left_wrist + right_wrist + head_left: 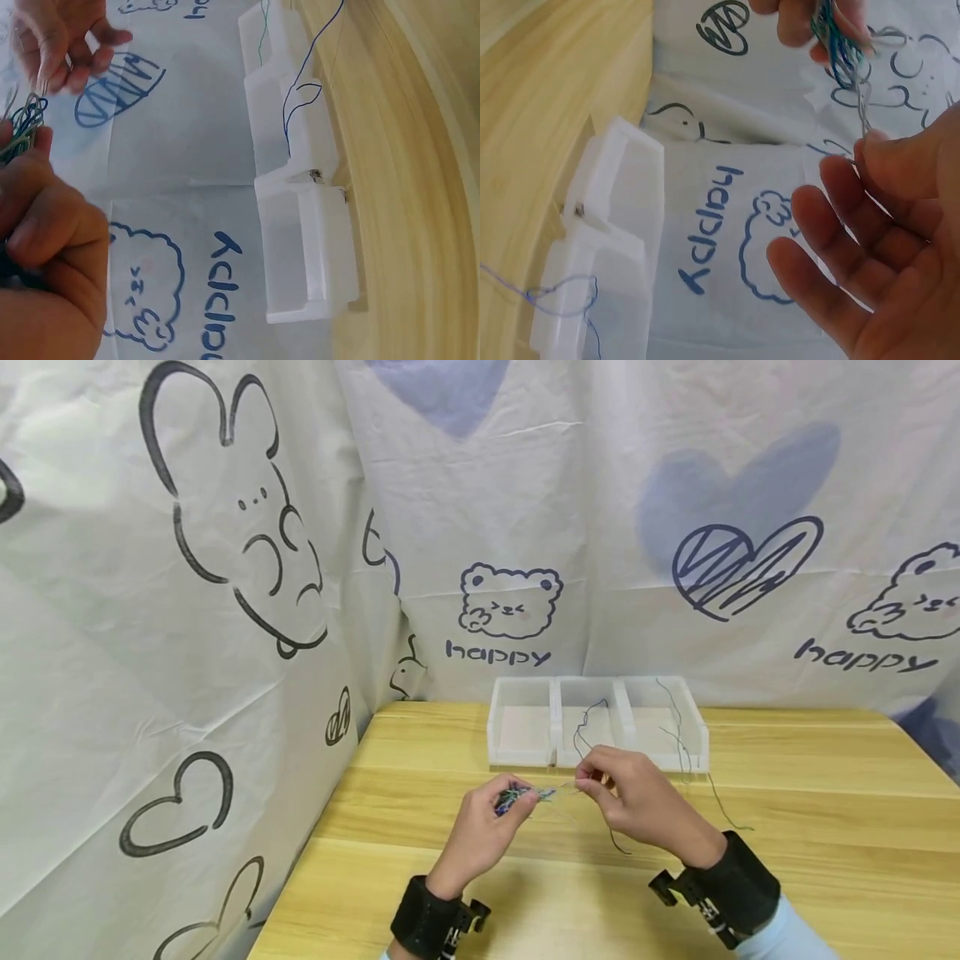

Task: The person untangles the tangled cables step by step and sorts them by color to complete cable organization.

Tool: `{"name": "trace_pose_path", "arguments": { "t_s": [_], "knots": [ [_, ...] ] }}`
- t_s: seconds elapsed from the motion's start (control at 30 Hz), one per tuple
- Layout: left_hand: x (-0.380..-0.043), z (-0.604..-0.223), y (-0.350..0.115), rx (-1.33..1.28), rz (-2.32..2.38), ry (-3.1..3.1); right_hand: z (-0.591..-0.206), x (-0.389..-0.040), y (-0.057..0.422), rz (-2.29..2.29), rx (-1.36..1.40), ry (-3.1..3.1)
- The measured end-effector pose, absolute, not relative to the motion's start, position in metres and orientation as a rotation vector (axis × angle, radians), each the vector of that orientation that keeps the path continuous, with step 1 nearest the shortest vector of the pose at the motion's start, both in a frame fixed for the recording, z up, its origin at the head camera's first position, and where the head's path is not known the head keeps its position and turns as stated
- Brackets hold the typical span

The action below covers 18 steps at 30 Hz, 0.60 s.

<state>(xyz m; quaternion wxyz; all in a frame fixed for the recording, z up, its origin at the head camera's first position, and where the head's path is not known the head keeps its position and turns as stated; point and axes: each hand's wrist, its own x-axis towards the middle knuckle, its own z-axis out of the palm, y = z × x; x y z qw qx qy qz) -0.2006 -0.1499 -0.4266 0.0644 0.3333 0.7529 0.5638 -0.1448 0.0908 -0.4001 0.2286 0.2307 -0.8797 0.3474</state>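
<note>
My left hand (480,831) grips a tangled bundle of blue, green and white threads (512,799) between thumb and fingers. To its right, my right hand (637,797) pinches a pale strand (862,109) that runs out of the bundle, with thumb and forefinger; its other fingers are loosely bent in the right wrist view. Both hands are above the table, just in front of a white three-compartment box (521,758). A dark blue thread (296,82) hangs over the middle compartment's front edge. Green thread (679,727) lies in the right compartment and over its front.
The wooden table (825,827) carries a loose dark green thread (722,810) right of the box. A dark thread end (617,843) shows below my right hand. Printed white cloth (615,527) hangs behind the box and along the left side.
</note>
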Motion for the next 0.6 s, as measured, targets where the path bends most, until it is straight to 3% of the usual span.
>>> {"name": "trace_pose_path", "arguments": {
  "t_s": [0.6],
  "knots": [
    [-0.221,-0.412,-0.195,0.960,1.971,2.107,-0.391,-0.138,0.141,0.841,0.480,-2.391]
  ]
}}
